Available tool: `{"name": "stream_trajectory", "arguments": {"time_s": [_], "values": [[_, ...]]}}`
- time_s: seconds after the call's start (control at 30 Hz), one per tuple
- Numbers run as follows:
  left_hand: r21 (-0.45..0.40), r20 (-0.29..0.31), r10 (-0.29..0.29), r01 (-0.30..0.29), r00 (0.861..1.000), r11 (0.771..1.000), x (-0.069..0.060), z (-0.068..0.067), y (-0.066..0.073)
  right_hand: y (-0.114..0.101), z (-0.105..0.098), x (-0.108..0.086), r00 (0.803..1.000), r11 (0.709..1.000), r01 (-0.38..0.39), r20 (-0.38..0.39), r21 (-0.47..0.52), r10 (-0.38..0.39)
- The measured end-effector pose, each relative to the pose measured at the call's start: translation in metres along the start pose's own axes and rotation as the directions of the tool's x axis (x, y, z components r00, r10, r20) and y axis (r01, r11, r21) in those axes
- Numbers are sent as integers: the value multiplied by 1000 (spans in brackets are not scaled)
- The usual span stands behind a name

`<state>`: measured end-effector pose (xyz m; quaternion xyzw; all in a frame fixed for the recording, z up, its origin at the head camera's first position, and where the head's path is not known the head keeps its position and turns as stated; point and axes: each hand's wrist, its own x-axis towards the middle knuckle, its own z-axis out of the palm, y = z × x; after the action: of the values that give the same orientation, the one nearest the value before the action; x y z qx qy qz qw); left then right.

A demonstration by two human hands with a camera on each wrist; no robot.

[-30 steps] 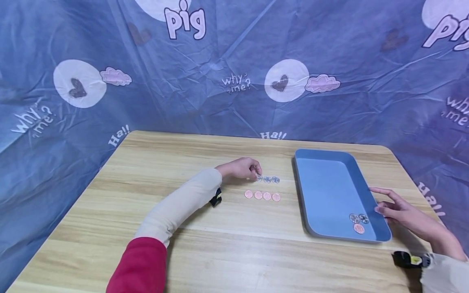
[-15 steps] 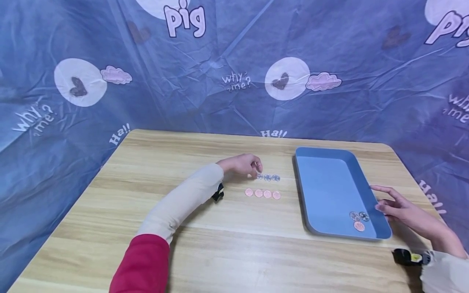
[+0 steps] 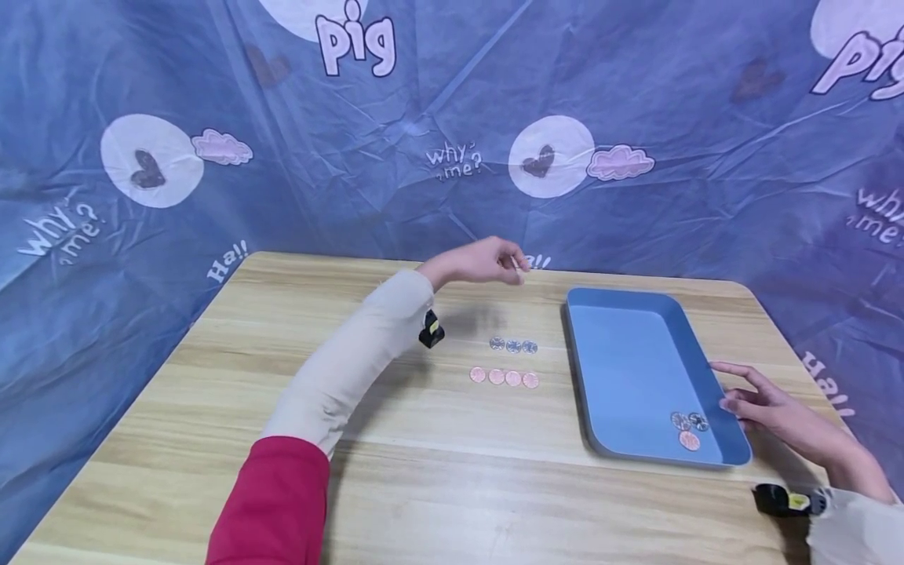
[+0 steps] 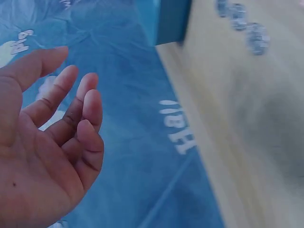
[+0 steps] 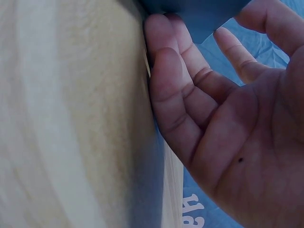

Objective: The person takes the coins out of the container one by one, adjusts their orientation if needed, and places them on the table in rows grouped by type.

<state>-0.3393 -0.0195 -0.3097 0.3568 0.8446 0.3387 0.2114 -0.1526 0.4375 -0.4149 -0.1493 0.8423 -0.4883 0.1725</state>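
Observation:
My left hand (image 3: 487, 261) is raised above the back of the table, its fingers loosely bent with nothing between them; the left wrist view shows the same hand (image 4: 57, 128) with a bare palm. Below it, three silver coins (image 3: 513, 346) lie in a row. Several copper coins (image 3: 504, 377) form a second row nearer the front. My right hand (image 3: 784, 416) holds the right side of a blue tray (image 3: 628, 353), thumb at the rim and fingers against the outer wall. In the right wrist view, fingertips (image 5: 166, 71) meet the tray (image 5: 194, 14) close to the tabletop.
Two silver coins (image 3: 689, 421) and one copper coin (image 3: 689, 440) lie in the tray's near right corner. A wooden table (image 3: 424, 486) carries everything. Behind it hangs a printed blue cloth (image 3: 381, 188). Each wrist bears a black strap (image 3: 431, 329).
My left hand has lifted away from the left end of the silver row, up and slightly right, leaving the three coins in place. My right hand and the tray have stayed put.

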Motion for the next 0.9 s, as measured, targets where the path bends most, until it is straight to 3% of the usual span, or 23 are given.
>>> {"name": "stream_trajectory", "arguments": {"time_s": [0.2, 0.37, 0.6, 0.9], "values": [[1, 2, 43, -43, 999, 999, 6, -20, 35, -1, -2, 0, 1000, 1000, -10, 0, -20, 10], [-57, 23, 87, -86, 996, 995, 15, -23, 61, 1, -2, 0, 1000, 999, -27, -10, -26, 26], [-156, 35, 132, -125, 991, 980, 44, 3, 78, 4, -2, 1, 1000, 998, 17, 23, 59, -19], [-247, 80, 197, -172, 977, 954, 80, 46, 106, 5, -1, 2, 998, 997, 46, 30, 64, -48]]}}
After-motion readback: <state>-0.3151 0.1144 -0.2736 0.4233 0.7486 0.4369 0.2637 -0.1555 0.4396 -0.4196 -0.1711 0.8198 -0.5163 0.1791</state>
